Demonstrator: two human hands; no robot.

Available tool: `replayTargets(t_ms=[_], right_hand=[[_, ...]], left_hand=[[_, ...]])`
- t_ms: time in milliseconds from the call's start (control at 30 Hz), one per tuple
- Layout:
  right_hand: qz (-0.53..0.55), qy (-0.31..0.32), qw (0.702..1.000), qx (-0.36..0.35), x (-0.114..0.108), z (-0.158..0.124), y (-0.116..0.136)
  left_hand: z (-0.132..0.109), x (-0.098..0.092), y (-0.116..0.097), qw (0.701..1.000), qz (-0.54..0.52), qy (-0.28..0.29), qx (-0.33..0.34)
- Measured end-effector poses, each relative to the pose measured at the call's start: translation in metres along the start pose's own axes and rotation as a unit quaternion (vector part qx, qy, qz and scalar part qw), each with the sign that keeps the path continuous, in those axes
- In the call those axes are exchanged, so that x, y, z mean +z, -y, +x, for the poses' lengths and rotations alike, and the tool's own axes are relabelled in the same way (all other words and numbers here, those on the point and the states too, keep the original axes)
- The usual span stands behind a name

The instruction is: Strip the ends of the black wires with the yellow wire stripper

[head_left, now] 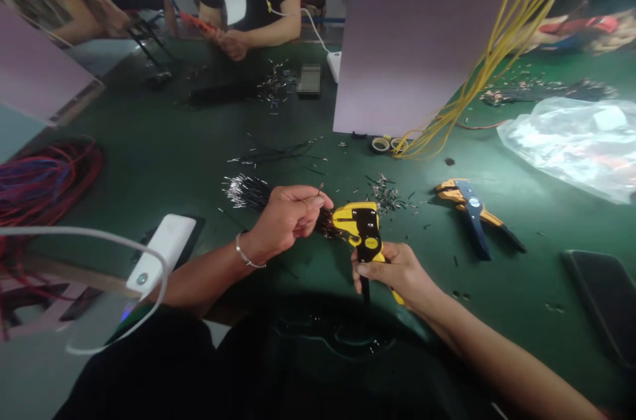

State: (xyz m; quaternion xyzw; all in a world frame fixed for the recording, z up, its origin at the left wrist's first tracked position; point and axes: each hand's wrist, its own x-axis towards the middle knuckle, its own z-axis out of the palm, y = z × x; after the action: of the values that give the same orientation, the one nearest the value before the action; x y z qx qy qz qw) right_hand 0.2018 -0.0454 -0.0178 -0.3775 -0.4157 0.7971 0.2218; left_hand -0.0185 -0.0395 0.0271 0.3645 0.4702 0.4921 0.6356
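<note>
My right hand (397, 271) is wrapped round the handles of a yellow and black wire stripper (365, 224), its jaws pointing left and away from me. Just left of the jaws, my left hand (293, 214) pinches a thin dark wire (320, 188) between thumb and fingers. Under and behind that hand lies a bundle of black wires (248, 191) with bright bare ends; coppery ends show near the stripper's jaws. Small cut scraps (387, 195) of insulation are strewn on the green table (163, 122) beyond the stripper.
A blue and orange wire stripper (474, 208) and a dark phone (601, 301) lie to the right, with a clear plastic bag (571, 142) behind. Yellow wires (477, 89) hang by a pale partition (397, 36). Red and blue wires (44, 175) and a white power bank (163, 251) are left. Co-workers sit opposite.
</note>
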Motion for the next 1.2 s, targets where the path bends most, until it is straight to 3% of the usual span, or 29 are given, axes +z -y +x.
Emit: replayTargets(t_ms=[767, 833, 967, 1033, 1100, 1200], right_hand=[[-0.007, 0.005, 1.0, -0.015, -0.004, 0.003, -0.002], [-0.013, -0.033, 0.999, -0.019, -0.012, 0.006, 0.005], [0.02, -0.229, 0.966, -0.12, -0.032, 0.006, 0.025], [-0.015, -0.181, 0.972, -0.147, -0.035, 0.004, 0.028], [-0.038, -0.108, 0.986, -0.118, -0.033, 0.003, 0.025], [-0.015, -0.084, 0.995, -0.06, -0.027, 0.003, 0.017]], left_hand=[[0.0, 0.001, -0.003, 1.0, -0.01, 0.003, -0.011], [-0.005, 0.002, -0.004, 1.0, -0.004, 0.001, -0.007], [-0.012, 0.002, -0.011, 0.999, -0.002, -0.02, 0.034], [-0.011, 0.002, -0.014, 0.999, -0.016, -0.011, 0.032], [-0.009, 0.001, -0.015, 0.999, -0.028, -0.006, 0.026], [-0.005, 0.0, -0.015, 0.999, -0.034, -0.015, 0.021]])
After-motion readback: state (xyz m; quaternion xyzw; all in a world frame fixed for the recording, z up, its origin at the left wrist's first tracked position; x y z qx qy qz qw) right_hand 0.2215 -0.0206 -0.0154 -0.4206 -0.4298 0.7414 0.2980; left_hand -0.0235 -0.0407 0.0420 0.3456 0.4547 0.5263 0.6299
